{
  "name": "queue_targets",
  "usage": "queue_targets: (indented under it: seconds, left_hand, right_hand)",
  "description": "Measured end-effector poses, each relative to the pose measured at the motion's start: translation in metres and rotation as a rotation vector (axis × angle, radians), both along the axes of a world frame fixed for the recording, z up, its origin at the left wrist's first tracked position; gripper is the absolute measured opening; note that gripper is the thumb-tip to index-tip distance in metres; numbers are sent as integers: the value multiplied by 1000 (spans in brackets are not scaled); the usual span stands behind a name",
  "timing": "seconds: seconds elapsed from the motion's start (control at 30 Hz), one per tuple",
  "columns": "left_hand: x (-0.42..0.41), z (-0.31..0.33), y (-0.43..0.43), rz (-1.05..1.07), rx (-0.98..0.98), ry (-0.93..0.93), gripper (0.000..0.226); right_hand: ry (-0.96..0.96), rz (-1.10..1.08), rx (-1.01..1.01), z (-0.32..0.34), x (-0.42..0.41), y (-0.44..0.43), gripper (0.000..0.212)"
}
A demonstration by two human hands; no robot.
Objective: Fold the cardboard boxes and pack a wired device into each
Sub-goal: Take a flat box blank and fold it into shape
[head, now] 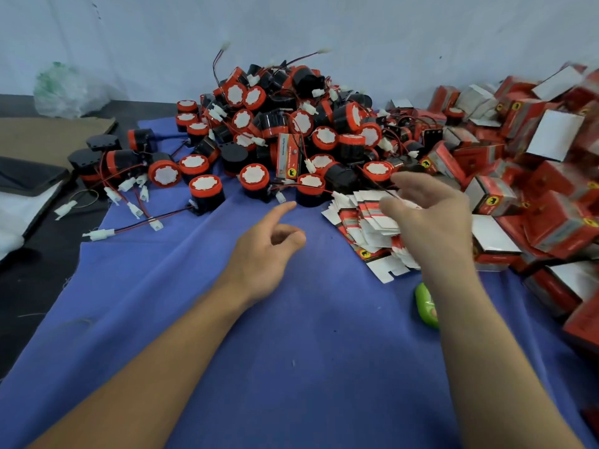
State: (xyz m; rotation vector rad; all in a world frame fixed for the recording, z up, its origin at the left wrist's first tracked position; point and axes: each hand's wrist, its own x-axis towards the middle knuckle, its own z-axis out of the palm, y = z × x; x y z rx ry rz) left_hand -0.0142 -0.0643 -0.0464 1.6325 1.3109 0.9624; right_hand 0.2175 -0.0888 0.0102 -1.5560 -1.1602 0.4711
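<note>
A big heap of round black-and-red wired devices (285,124) with white plugs lies at the back of the blue cloth (291,351). To its right sits a fanned stack of flat unfolded red-and-white boxes (366,218). My right hand (428,215) hovers over that stack with relaxed, spread fingers and holds nothing. My left hand (265,251) floats above the cloth, index finger stretched toward the devices and the other fingers loosely curled, empty. A mound of folded red boxes (534,176) fills the right side.
A green object (426,306) lies on the cloth beside my right forearm. Flat brown cardboard (48,137), a dark pad and a white sheet lie at the left. A plastic bag (64,89) leans by the pale wall.
</note>
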Motion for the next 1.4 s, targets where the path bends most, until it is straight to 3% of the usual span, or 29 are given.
queue_targets:
  seconds: [0.07, 0.1, 0.17, 0.23, 0.3, 0.43, 0.57, 0.6, 0.67, 0.77, 0.83, 0.93, 1.0, 1.13, 1.23, 1.3, 1.37, 1.4]
  left_hand:
    - [-1, 1, 0, 3, -8, -1, 47]
    - [-1, 1, 0, -8, -16, -9, 45]
    - [-2, 2, 0, -37, -26, -13, 42]
    - [-3, 3, -2, -49, -28, -6, 39]
    - [-3, 4, -2, -49, -31, -7, 37]
    - [-3, 5, 0, -30, -33, -12, 46]
    - [-2, 4, 3, 41, -16, -98, 60]
    - [-1, 6, 3, 50, -6, -137, 62]
    - [0, 10, 4, 80, -3, -249, 56]
    - [-4, 17, 7, 149, -58, -476, 37]
    - [-8, 19, 8, 186, -167, -556, 31]
    - [-16, 23, 8, 55, -359, -679, 33]
    - [-22, 28, 6, -57, -431, -716, 32]
    - [-25, 26, 4, -242, -530, -611, 16]
    - [-26, 23, 6, -272, -592, -680, 26]
    - [-26, 23, 5, -255, -602, -715, 34]
    - [-23, 21, 7, -174, -590, -730, 45]
    - [-21, 20, 7, -123, -574, -734, 46]
  right_hand:
    - [-538, -82, -263, -13, -9, 4, 61]
    - [-679, -72, -385, -19, -13, 6, 67]
    - [-811, -51, -507, -26, -20, 9, 56]
    - [-894, -94, -471, -26, -27, 8, 30]
    - [-929, -137, -434, -20, -33, 6, 19]
    - [-880, -199, -324, -12, -43, -2, 22]
    - [-538, -126, 435, 1, -50, -16, 26]
    - [-451, -79, 535, 2, -52, -17, 25]
    - [-282, 4, 484, 0, -52, -14, 24]
    - [-49, 84, 170, -6, -46, -5, 30]
    - [62, 128, -13, -10, -42, -1, 32]
    - [134, 208, -118, -11, -40, -1, 33]
    - [115, 264, -146, -12, -41, -2, 32]
    - [159, 285, -138, -12, -43, -3, 31]
    - [140, 190, -83, -12, -45, -2, 32]
    - [-3, 89, -22, -16, -45, 0, 28]
    - [-235, 18, 49, -20, -47, -1, 9]
    - [-345, -23, 71, -21, -50, -3, 15]
